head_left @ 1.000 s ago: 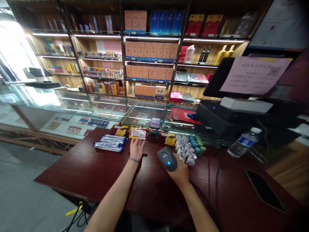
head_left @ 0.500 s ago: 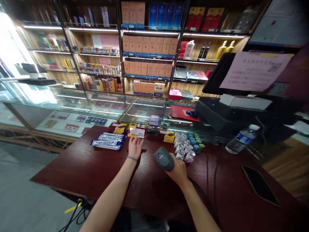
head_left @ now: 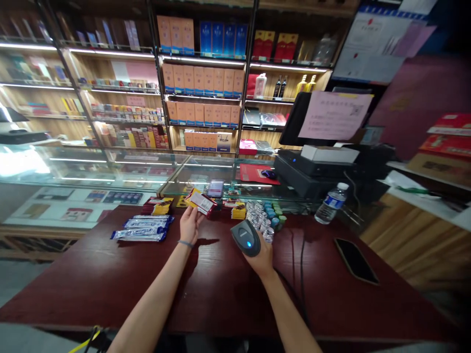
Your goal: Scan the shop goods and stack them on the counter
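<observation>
My left hand [head_left: 190, 226] pinches a red and yellow snack packet [head_left: 201, 201] by its lower left end, with a white barcode label facing me. The packet is tilted and held up over the table. In my right hand [head_left: 262, 255] is a dark grey barcode scanner [head_left: 246, 238], fingers wrapped round its handle; a blue light glows on its top. Its head is to the right of the packet and apart from it. Yellow and red packets [head_left: 238, 211] lie just beyond the scanner, beside rows of silver-topped small containers [head_left: 259, 215].
Blue and white long packets [head_left: 143, 228] and a stack of red and yellow packets [head_left: 157, 206] lie at left on the dark red table [head_left: 217, 299]. A water bottle [head_left: 331, 203] and a phone [head_left: 356, 261] are at right. A glass counter [head_left: 143, 169] borders the far edge.
My left hand has lifted the snack packet off the table and tilted it. A blue light now shows on the scanner. The view has swung to the right.
</observation>
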